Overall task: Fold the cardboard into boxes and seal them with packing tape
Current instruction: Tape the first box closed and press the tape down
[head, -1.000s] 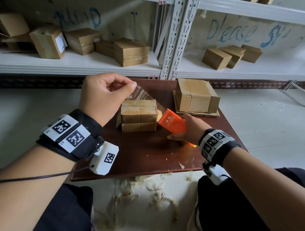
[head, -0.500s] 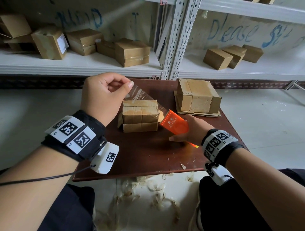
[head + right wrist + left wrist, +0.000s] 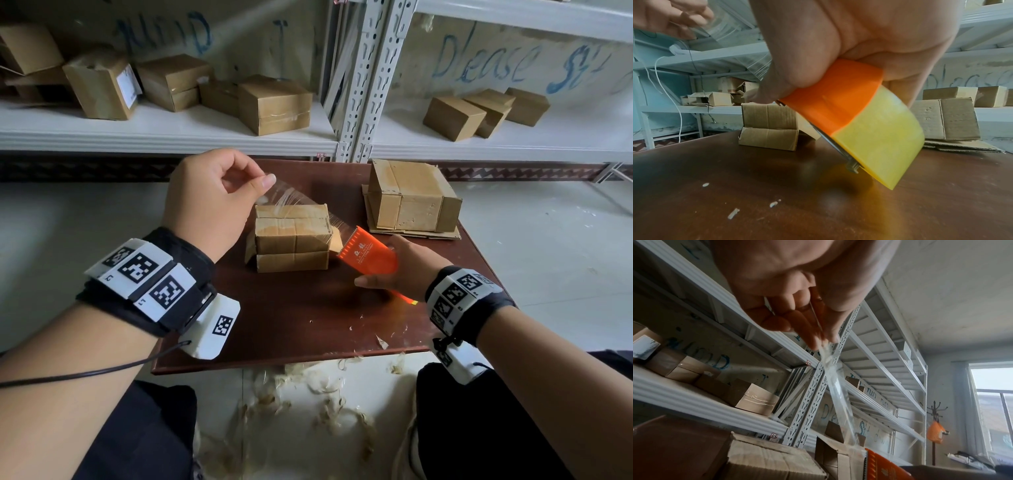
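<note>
Head view: left hand (image 3: pixel 209 195) pinching tape (image 3: pixel 291 198) over small box (image 3: pixel 291 236), right hand (image 3: pixel 407 270) gripping dispenser (image 3: pixel 370 255).

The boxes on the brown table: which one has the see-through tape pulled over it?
The smaller box nearer the person, between both hands. Clear tape stretches over its top from the left hand to the orange dispenser. The bigger box behind has none over it.
</note>
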